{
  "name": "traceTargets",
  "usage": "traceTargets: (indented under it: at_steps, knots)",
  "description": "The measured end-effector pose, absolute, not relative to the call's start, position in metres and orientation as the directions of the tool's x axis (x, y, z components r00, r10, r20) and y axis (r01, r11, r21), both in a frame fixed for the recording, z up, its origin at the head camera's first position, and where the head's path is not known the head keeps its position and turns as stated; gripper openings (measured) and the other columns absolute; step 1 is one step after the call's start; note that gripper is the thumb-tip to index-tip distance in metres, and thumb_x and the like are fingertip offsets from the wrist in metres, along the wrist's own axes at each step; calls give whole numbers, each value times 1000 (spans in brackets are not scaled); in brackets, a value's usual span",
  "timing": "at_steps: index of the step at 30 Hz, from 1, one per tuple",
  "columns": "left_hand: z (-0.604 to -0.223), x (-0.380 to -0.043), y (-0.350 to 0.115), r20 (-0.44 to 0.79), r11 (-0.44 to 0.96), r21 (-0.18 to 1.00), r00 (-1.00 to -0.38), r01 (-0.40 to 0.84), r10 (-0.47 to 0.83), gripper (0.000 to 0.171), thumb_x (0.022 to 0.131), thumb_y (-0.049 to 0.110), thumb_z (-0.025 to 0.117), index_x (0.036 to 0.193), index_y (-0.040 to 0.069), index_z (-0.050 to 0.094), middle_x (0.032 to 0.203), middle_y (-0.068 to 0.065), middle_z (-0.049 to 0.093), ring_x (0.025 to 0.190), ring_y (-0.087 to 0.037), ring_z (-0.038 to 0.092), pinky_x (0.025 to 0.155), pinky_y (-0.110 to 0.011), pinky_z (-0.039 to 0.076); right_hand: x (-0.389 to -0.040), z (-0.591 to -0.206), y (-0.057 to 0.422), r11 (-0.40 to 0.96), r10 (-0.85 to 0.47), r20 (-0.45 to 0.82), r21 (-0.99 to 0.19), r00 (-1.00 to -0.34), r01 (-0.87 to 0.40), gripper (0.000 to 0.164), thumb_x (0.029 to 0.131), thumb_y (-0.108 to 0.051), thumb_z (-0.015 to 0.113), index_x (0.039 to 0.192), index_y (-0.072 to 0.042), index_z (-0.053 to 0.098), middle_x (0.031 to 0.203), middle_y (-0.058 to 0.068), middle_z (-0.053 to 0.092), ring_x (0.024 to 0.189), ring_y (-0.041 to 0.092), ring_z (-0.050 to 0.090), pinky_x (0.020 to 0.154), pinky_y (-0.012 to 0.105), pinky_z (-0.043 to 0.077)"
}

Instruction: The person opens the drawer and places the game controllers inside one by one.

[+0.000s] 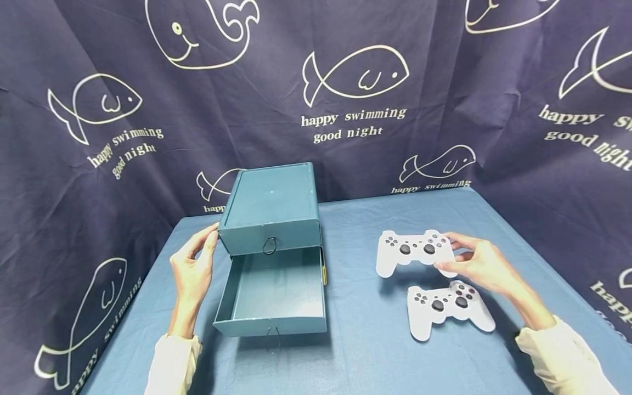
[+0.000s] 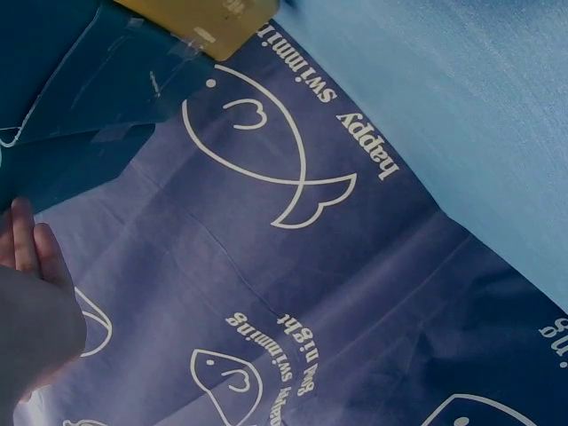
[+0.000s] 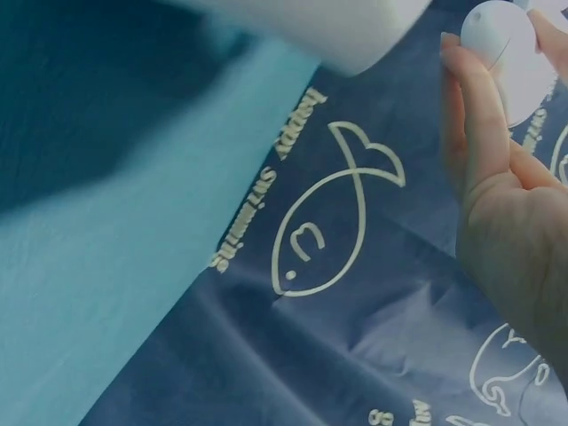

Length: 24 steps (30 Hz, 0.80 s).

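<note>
A teal two-drawer cabinet (image 1: 270,195) stands left of centre, its lower drawer (image 1: 276,285) pulled out with a bare floor showing. The upper drawer (image 1: 296,235) is closed. My left hand (image 1: 193,269) touches the cabinet's left side near the top front corner, fingers fairly straight in the left wrist view. On the right, a white game controller (image 1: 415,241) is held between the thumb and fingers of my right hand (image 1: 486,267), by its right grip and raised over the table. A second white game controller (image 1: 446,307) lies on the cloth just nearer to me.
Blue cloth covers the table (image 1: 360,329). A dark blue curtain (image 1: 276,109) with white fish drawings hangs behind and at both sides. Wire loop pulls (image 1: 269,246) hang on the drawer fronts. A yellow patch (image 1: 323,271) shows at the cabinet's right side.
</note>
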<state>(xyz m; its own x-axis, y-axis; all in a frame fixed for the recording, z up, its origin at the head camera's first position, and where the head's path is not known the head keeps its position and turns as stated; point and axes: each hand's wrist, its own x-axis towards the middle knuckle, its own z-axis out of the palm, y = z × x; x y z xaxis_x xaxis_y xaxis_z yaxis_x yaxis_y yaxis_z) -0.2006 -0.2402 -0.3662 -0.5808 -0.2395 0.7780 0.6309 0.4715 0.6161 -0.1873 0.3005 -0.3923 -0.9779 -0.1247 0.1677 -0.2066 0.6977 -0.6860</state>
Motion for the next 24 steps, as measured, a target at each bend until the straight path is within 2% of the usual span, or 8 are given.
traceTargets:
  at_steps: [7,12,18,24]
  knots:
    - [-373,-206,-245,771,470,625,-586,623,-248,23,94,-12,67,115,-8,75,106,-27,73,91,5,67,85,-15,48,-176,-384,281,654,-138,177,-723,-975,-224,72,84,-25,88,145,-3,57,109,17,74,86,8,72,66,26,54]
    - [-374,-207,-246,768,471,628,-591,620,-248,23,94,-12,67,115,-8,75,107,-27,73,92,5,67,86,-15,48,-167,-381,263,606,-131,162,-768,-978,-208,74,85,-25,87,148,-3,54,119,18,69,89,9,71,60,28,53]
    - [-374,-207,-247,769,475,626,-591,618,-244,23,94,-11,67,116,-8,75,107,-26,74,93,4,68,87,-15,48,-157,-376,243,530,-153,202,-810,-967,-252,71,84,-16,87,146,-2,56,120,19,65,87,10,73,66,27,57]
    - [-374,-207,-247,770,480,624,-589,616,-246,23,94,-10,68,116,-7,75,107,-24,74,93,0,69,87,-15,49,-147,-368,225,524,-151,202,-814,-968,-252,72,84,-21,88,147,-5,56,120,15,67,89,12,72,69,28,57]
